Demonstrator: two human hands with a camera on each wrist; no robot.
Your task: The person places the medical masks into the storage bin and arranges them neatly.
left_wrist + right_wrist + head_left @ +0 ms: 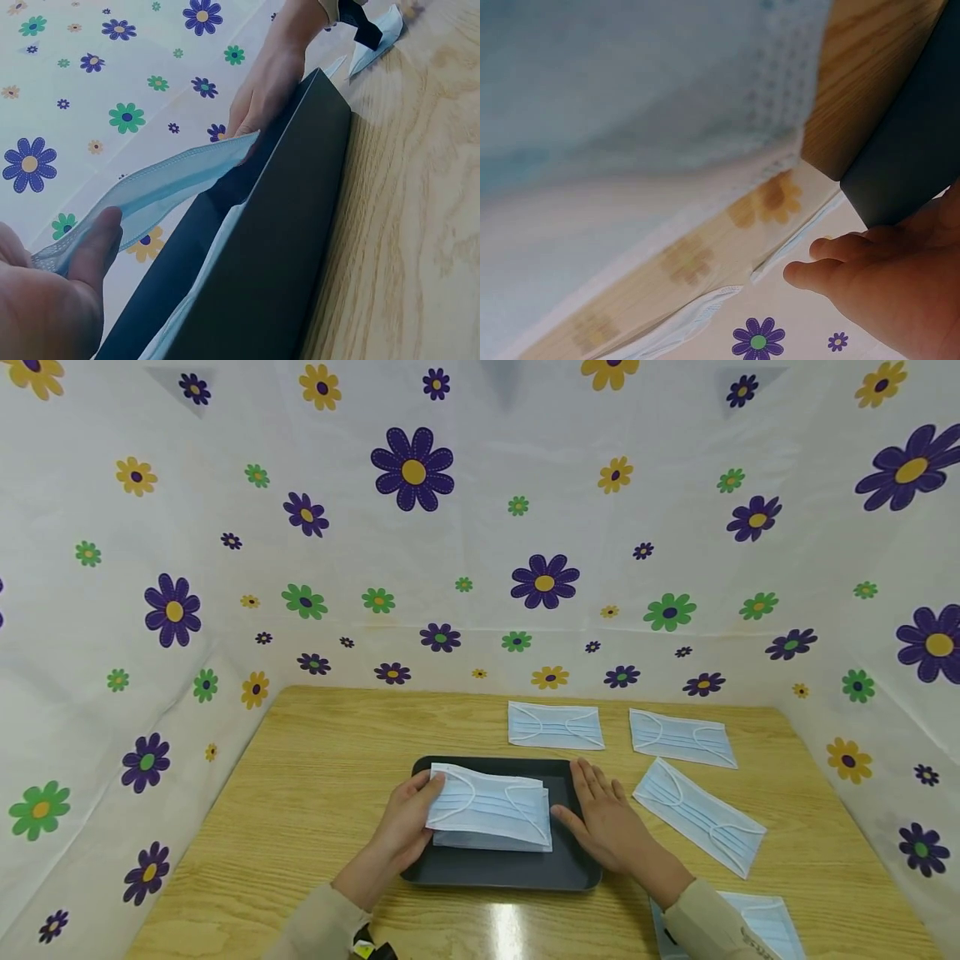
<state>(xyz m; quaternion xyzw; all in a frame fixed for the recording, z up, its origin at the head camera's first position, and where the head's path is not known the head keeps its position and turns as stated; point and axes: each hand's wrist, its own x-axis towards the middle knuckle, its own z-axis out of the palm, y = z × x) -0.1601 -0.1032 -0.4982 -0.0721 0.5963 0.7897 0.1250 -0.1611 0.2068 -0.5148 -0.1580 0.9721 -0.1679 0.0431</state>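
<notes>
My left hand (401, 822) pinches the left end of a pale blue face mask (487, 802), thumb on top. The mask is held over a dark grey tray (510, 878), its white ear loops facing up. Beneath it, another blue mask (491, 842) lies in the tray, partly hidden. The left wrist view shows the held mask (172, 180) raised above the tray wall (277, 232). My right hand (611, 822), fingers extended, rests at the tray's right edge. In the right wrist view the held mask (630, 97) fills the upper left, apart from the right hand (892, 285).
Right of the tray, several more masks lie on the wooden table (322, 752): a back mask (555, 727), a far-right mask (682, 737), a slanted mask (701, 817), and a near mask (768, 928) partly under the right sleeve. A flowered white curtain (480, 468) surrounds the table.
</notes>
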